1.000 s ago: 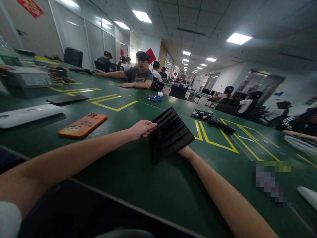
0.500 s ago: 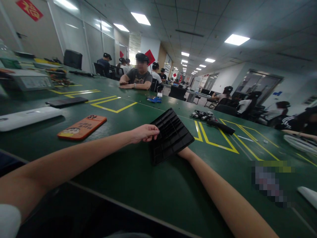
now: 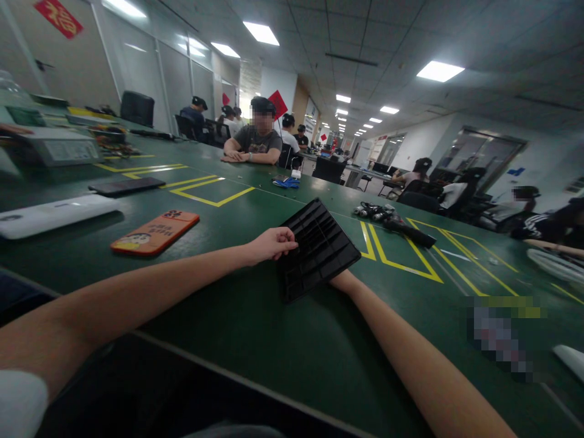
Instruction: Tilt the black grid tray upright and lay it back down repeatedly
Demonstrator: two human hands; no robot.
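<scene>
A black tray (image 3: 325, 246), divided into rows of compartments, is tilted above the green tabletop. Behind it is my right hand (image 3: 343, 280), which holds the tray up from its underside; its fingers are hidden by the tray. My left hand (image 3: 276, 242) is at the tray's left side with fingertips pinched together over the compartments. Anything between those fingertips is too small to make out.
On the green table (image 3: 219, 316) lie an orange phone case (image 3: 155, 233), a dark phone (image 3: 126, 186) and a white device (image 3: 59, 214) to the left. Bundled black cables (image 3: 392, 222) lie beyond the tray. Across the table sits a person (image 3: 258, 140).
The whole view has shifted slightly. My left fingertips sit a touch further right over the tray, still pinched. The tray and my right hand hold about the same pose.
</scene>
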